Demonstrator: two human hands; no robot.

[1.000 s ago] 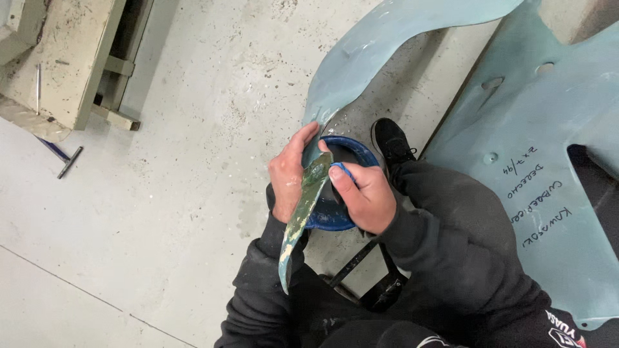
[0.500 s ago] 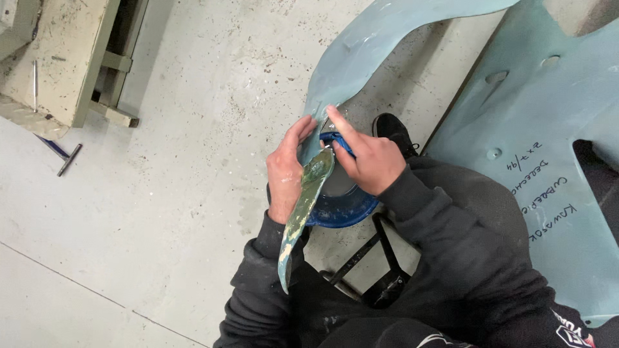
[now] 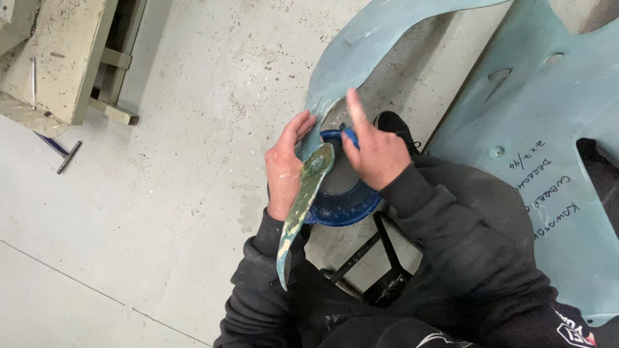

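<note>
A paint-smeared mixing board [image 3: 303, 206] sits gripped in the left hand [image 3: 284, 169], over the speckled concrete floor [image 3: 161, 193]. Beneath it, a blue bowl [image 3: 345, 200] holds grey filler. The right hand [image 3: 375, 151], pinching a blue spreader [image 3: 349, 134], has shifted up, its forefinger now outstretched.

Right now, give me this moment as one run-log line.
left hand: holds paint-smeared board | right hand: spreader in blue tub | beside: pale-blue panel
</note>
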